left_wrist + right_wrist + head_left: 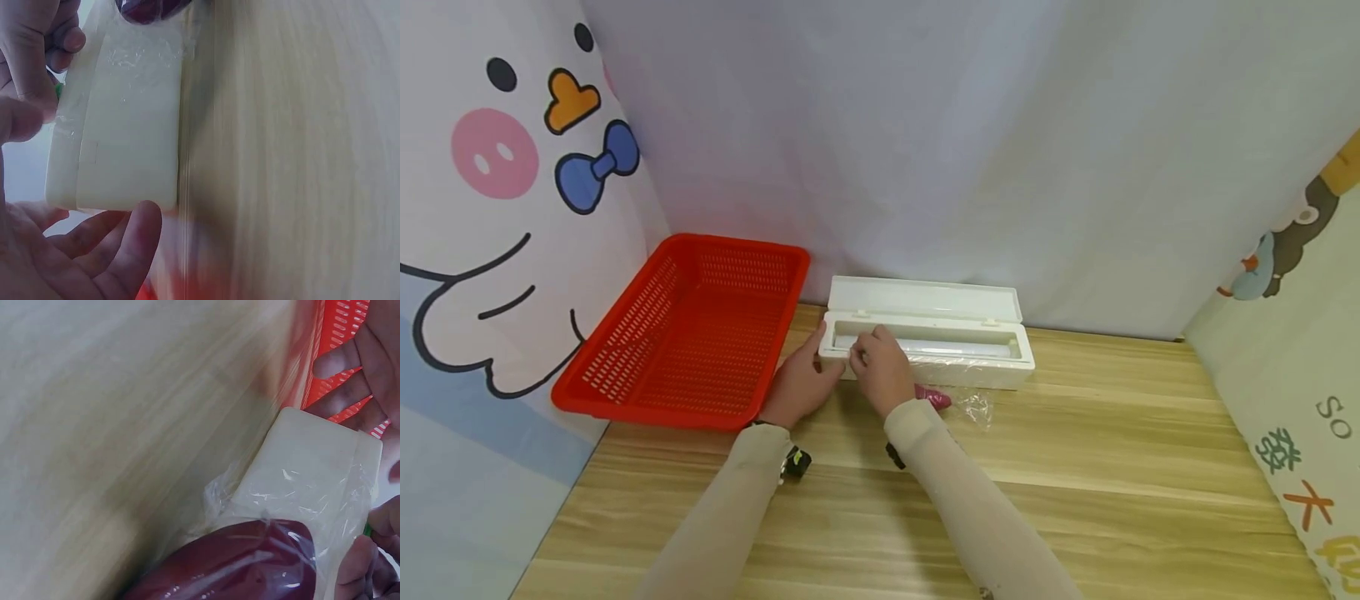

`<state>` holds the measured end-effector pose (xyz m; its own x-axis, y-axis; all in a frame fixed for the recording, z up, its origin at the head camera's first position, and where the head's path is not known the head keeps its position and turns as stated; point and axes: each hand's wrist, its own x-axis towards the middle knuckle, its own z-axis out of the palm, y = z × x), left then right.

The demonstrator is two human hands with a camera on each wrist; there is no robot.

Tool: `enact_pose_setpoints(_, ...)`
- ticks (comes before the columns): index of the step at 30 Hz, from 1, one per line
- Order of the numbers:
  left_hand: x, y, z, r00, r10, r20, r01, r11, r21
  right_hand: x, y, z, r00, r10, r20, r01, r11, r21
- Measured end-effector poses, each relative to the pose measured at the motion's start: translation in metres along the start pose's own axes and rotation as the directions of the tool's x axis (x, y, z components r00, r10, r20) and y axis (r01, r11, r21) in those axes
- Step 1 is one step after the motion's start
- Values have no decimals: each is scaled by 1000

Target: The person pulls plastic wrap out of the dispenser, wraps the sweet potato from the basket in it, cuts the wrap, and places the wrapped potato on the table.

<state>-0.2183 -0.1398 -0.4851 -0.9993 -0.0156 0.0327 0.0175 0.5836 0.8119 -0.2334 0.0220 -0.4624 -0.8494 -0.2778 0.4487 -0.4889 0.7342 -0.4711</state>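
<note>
A white cling film dispenser [955, 373] stands with its lid raised and a film roll [955, 346] inside. My left hand [802, 385] rests against its left end; in the left wrist view the fingers [139, 244] lie spread and fairly straight there. At the front rim my right hand [883, 371] pinches a small green slide cutter [367, 531], mostly hidden by fingertips. Clear film [976, 408] drapes down the dispenser's front. Beneath the right hand lies a smooth, tapered, dark purple-red thing [244, 562] covered in film; the head view shows only its right tip.
A red plastic basket [700, 358] stands left of the dispenser, beside my left forearm. Behind the wooden table [1120, 433] hangs a pale cloth [925, 150], close to the raised lid. Printed cloths flank both sides.
</note>
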Motion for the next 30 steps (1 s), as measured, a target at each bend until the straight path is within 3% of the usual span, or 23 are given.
enact_pose_setpoints(9,0,4,1,999,-35,-26,35,999,-17,-1,0,1,999,37,14,-38,999,24)
enact_pose_setpoints(17,3,9,1,1000,-21,-18,22,999,28,-2,0,0,1000,10,-7,-10,1000,-2)
enact_pose_setpoints(30,3,9,0,999,-42,3,42,999,-7,-3,0,0,1000,-3,-14,3,1000,-25)
